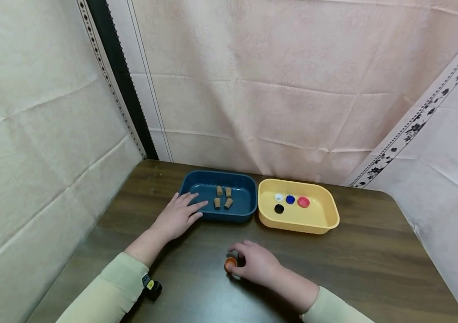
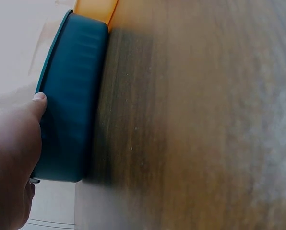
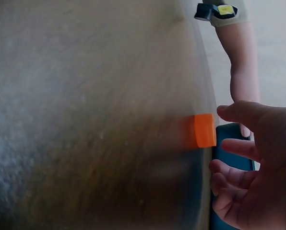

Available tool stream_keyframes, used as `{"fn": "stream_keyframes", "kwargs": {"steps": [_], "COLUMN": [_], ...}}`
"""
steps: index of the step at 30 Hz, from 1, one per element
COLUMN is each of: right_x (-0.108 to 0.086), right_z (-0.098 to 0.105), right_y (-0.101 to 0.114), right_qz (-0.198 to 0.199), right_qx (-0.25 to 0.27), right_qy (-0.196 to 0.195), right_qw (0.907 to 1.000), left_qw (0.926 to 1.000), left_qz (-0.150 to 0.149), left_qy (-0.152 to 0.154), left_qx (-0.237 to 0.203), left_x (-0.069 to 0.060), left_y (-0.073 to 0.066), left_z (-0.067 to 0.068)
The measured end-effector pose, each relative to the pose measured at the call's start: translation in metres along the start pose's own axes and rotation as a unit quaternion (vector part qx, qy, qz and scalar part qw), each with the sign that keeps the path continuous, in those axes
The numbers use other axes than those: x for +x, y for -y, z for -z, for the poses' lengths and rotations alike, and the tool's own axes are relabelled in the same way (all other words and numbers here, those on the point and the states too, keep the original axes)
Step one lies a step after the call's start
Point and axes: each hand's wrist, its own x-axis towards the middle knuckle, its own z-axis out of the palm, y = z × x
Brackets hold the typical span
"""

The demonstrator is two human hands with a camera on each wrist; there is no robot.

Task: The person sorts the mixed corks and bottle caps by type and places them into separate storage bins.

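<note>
My left hand (image 1: 178,215) lies with spread fingers over the near left rim of the blue tray (image 1: 229,219); its thumb rests on that rim in the left wrist view. Several small corks (image 1: 228,203) stand or lie inside the tray. An orange bottle cap (image 1: 229,264) is on the table in front of the trays. Around it hovers my right hand (image 1: 259,264), thumb and fingers loosely bent. In the right wrist view a gap shows between the fingers and the orange cap (image 3: 204,130), with the thumb tip close to it.
Right of the blue tray, almost touching it, is a yellow tray (image 1: 322,215). It holds a white cap (image 1: 279,197), a blue cap (image 1: 290,199), a red cap (image 1: 303,202) and a black cap (image 1: 279,209). Pale cloth (image 1: 253,89) hangs behind the brown table (image 1: 366,264).
</note>
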Motion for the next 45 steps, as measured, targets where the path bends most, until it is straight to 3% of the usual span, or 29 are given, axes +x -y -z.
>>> {"fn": "stream_keyframes", "kwargs": {"steps": [6, 24, 38, 45], "right_x": [0.001, 0.001, 0.000, -0.001], "right_z": [-0.008, -0.014, 0.009, 0.029], "right_y": [0.000, 0.001, 0.001, -0.006], "right_qz": [0.015, 0.013, -0.003, -0.019], "right_qx": [-0.040, -0.033, -0.006, 0.072], "right_qy": [0.000, 0.005, -0.006, 0.007], "right_qw": [0.9991, 0.9994, 1.0000, 0.9972], "left_qw": [1.0000, 0.9999, 0.9999, 0.9999], "left_qz": [-0.004, -0.007, -0.010, -0.009], "left_qy": [-0.003, -0.007, -0.005, -0.003], "left_qx": [0.000, -0.003, -0.007, -0.009], "left_x": [-0.001, -0.001, 0.001, 0.000], "left_y": [-0.002, 0.000, 0.002, 0.001], "left_z": [0.002, -0.001, -0.001, -0.001]}}
